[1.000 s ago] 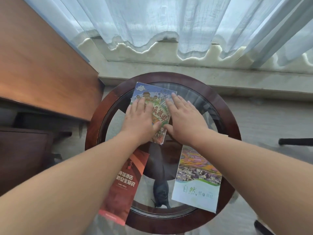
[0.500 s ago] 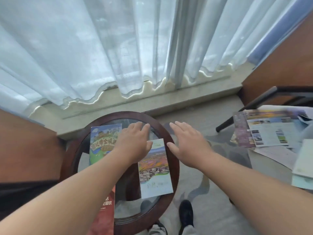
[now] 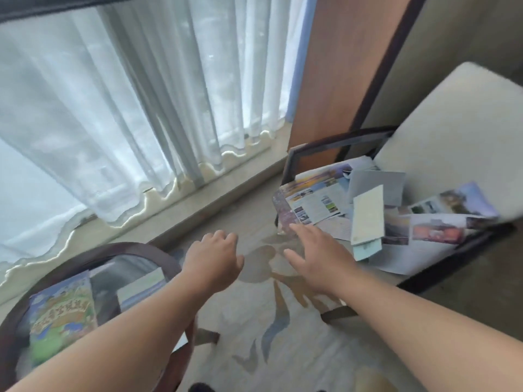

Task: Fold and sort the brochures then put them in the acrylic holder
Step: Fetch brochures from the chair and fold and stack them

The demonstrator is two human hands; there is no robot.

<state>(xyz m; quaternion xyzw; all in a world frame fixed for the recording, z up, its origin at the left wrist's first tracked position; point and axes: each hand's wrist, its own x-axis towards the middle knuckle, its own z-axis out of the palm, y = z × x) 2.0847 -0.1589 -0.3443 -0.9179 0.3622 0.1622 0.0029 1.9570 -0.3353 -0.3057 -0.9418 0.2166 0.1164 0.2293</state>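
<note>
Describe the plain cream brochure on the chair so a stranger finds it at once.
Start at the cushioned chair on the right; loose brochures cover its seat. On top, near the middle, lies a narrow folded brochure. It alone is plain cream; most neighbours show colour photographs.

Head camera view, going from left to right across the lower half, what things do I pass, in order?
Cartoon-cover brochure → pale folded brochure → left hand → right hand → pile of loose unfolded brochures on the chair.
</note>
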